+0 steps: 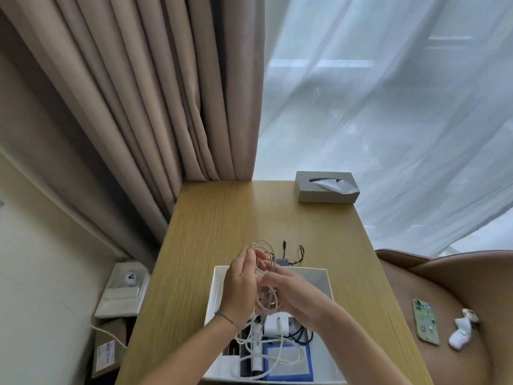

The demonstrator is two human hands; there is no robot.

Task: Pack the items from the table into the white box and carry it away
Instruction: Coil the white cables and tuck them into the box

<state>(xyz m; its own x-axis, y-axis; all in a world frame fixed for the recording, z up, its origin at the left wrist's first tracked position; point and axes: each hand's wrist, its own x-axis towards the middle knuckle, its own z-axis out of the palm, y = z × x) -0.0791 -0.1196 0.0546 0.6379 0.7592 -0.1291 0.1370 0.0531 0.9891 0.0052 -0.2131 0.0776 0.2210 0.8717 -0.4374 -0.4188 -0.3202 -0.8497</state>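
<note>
Left hand (241, 287): raised above the white box, fingers curled round loops of the white cable; a thin band circles the wrist.
Right hand (288, 291): just beside the left, fingers and thumb pinching the same coils from the other side.
White cable (266, 273): thin, smooth and round, gathered in loose loops between both hands; a long strand trails down into the box.
White box (327, 284): shallow, rectangular, stiff straight walls, open on top, standing on the near part of the worktop.
Box contents: a blue-edged flat square pad (288, 359) at the near side, a small white blocky charger (274, 325) near the middle, dark cords (301, 333) curled next to it, a dark ribbed strip on the left; more is hidden under the arms.
Black wire (294, 251): thin, with a metal plug tip, lying on the worktop just behind the box, joined to a small grey block.
Worktop (222, 218): light wood grain, smooth, slightly glossy.
Tissue box (326, 187): grey, rectangular, at the far right corner, a white tissue sticking up from its slot.
Chair (444, 287): brown, smooth, rounded, to the right; a phone (426, 320) in a patterned case and crumpled white things (463, 329) lie on its seat.
Curtains: heavy beige pleats on the left, sheer white cloth on the right.
</note>
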